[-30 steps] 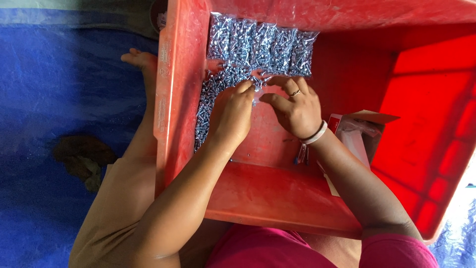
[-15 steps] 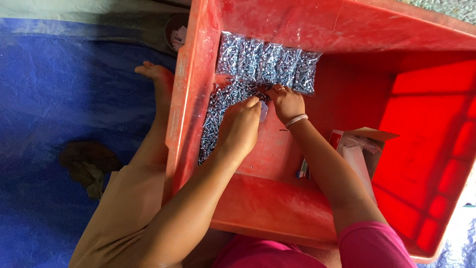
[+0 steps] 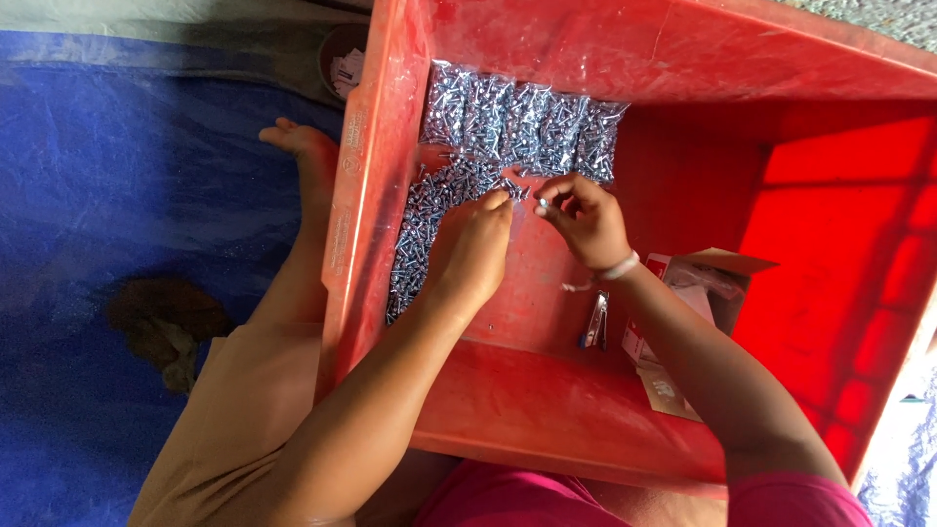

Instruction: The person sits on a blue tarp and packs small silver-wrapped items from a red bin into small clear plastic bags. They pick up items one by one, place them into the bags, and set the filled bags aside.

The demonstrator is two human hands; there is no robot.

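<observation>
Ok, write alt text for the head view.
Two bare hands, left and right, pick at loose silver screws inside a red crate. Clear bags of screws line its far wall; an open carton sits at right.

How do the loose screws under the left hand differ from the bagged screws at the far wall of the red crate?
The loose screws lie scattered in a strip along the crate's left wall, while the bagged screws sit in a neat row of clear packets. The left hand rests on the loose screws; neither it nor the right hand touches the bagged screws. Both are small, silvery and lie inside the red crate.
</observation>
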